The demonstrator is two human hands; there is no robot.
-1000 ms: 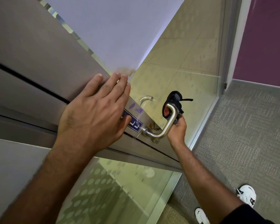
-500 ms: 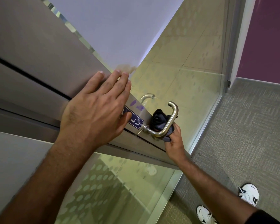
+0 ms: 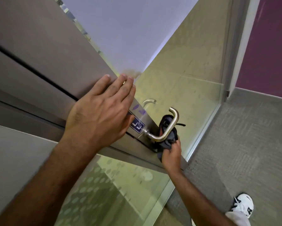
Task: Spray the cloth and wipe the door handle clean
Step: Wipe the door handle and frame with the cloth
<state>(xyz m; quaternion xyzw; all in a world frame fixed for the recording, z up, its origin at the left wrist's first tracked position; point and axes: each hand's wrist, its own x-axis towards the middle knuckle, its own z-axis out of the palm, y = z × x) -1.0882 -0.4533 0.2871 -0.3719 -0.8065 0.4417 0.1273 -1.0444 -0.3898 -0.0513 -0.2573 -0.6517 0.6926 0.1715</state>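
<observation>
Left hand [image 3: 98, 118] pressed flat on door's metal band [image 3: 39, 51], fingers straight. Dark cloth [image 3: 167, 139] gripped by right hand [image 3: 171, 154], held against underside of door handle [image 3: 167, 128], bunched behind lever.

Two bare forearms, no sleeves reaching the wrists, no watch, ring or bracelet showing. Left hand [image 3: 101, 115] broad in the wide-angle view, short trimmed fingernails, fine hair along the forearm. Right hand [image 3: 171, 156] smaller in view, farther from the camera. Low in the right corner, a white sneaker [image 3: 242, 204] with black accents and laces, and above it a strip of light, whitish trouser leg [image 3: 238, 218]. At the bottom edge, a sliver of a second white shoe, mostly hidden behind the right forearm.
</observation>
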